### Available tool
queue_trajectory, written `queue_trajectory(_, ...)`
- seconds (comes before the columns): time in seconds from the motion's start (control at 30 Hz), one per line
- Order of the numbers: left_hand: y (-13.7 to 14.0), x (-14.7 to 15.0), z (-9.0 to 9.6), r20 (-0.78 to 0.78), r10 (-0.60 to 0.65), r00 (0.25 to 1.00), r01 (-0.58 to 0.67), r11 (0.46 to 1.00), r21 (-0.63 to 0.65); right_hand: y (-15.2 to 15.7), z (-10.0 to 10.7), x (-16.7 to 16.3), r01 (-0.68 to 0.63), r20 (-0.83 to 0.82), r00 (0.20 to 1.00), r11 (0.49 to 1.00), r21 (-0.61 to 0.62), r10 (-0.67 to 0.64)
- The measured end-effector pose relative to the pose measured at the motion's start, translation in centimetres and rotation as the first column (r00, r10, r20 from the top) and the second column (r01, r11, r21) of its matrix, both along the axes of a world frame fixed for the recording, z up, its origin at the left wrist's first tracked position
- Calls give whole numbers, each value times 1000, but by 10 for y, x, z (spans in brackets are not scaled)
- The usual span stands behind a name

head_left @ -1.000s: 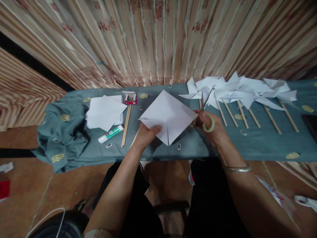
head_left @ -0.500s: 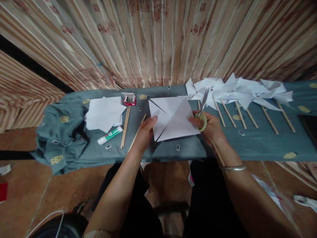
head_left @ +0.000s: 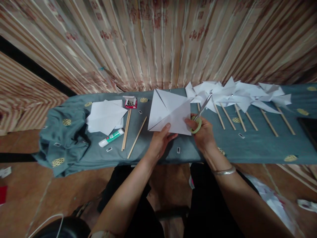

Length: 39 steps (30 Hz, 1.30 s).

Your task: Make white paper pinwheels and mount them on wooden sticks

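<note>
A white square sheet of paper is held above the table, with slits running from two of its left corners toward the middle. My left hand pinches its lower edge, thumb on top and fingers beneath. My right hand grips a pair of scissors with pale green handles, the blades pointing up and away to the right. The thumb of that same hand also presses on the sheet's right edge. Several white paper pinwheels on wooden sticks lie in a row to the right.
Left on the cloth-covered table are a stack of white paper, a glue stick, a small red box of pins and several wooden sticks. A pleated curtain hangs behind. A dark flat object lies far right.
My left hand has moved from the sheet's left edge to its lower edge. The sheet has turned a little, and the scissors now tilt further to the right.
</note>
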<state>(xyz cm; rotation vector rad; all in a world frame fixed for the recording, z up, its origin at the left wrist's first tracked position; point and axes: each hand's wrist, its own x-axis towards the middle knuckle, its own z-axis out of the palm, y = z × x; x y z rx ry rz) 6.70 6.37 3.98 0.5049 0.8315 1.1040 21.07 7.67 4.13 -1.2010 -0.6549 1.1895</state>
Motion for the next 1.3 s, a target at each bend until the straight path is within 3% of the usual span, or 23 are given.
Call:
queue_trajectory(0.17,9,-3,0,5,171,985,-171,985,-34,-4,-2,-7,-39,182,982,999,-37,45)
queue_trajectory(0.3,20,-18,6,-3,273,962,-272,962,-28,-12,4,-3,-258,257,927,962,-95,274)
queue_trajectory(0.37,27,-28,11,7,332,943,-332,943,-16,-17,8,2,-417,248,858,891,-177,451)
queue_trajectory(0.47,34,-40,17,32,411,911,-411,911,2,-24,13,10,-628,248,678,721,-293,692)
queue_trajectory(0.53,36,-44,20,40,435,899,-436,900,0,-26,15,13,-705,245,575,624,-337,781)
queue_trajectory(0.67,36,-44,19,43,411,911,-410,912,-13,-28,15,10,-752,221,494,541,-376,841)
queue_trajectory(1.3,30,-32,9,75,339,938,-338,941,-20,-26,11,7,-750,224,515,562,-349,827)
